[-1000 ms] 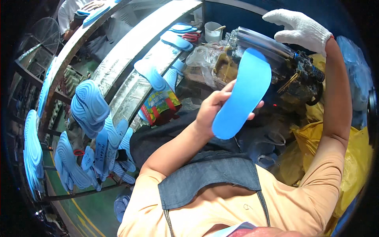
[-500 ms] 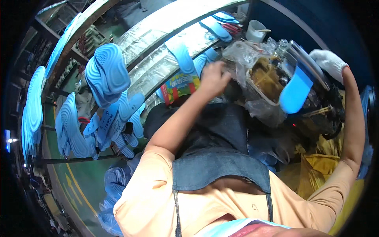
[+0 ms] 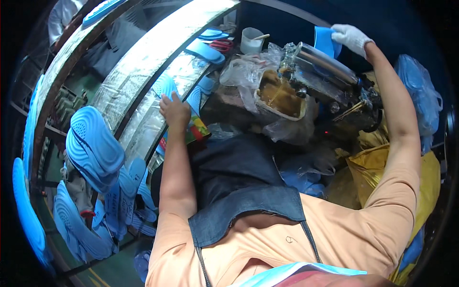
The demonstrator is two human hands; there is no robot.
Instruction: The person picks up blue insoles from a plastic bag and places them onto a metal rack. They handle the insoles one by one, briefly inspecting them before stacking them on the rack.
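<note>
We count two hands: one bare left hand [image 3: 175, 111] and one gloved right hand [image 3: 353, 40], with one blue insole [image 3: 326, 41] at the gloved fingers. On the bench, we make out at least five bench insoles [image 3: 206, 50], one white cup [image 3: 248, 44] with one stick [image 3: 262, 37], one red-handled tool [image 3: 221, 45] and one colourful box [image 3: 199, 130]. Nearby, we find one brown-filled tub [image 3: 302, 111] and at least one shiny roller [image 3: 330, 64]. To the left, we see at least ten rack insoles [image 3: 95, 138], overlapping too much for an exact count. We also count one dark apron [image 3: 253, 210] and one pale blue face mask [image 3: 306, 272].
</note>
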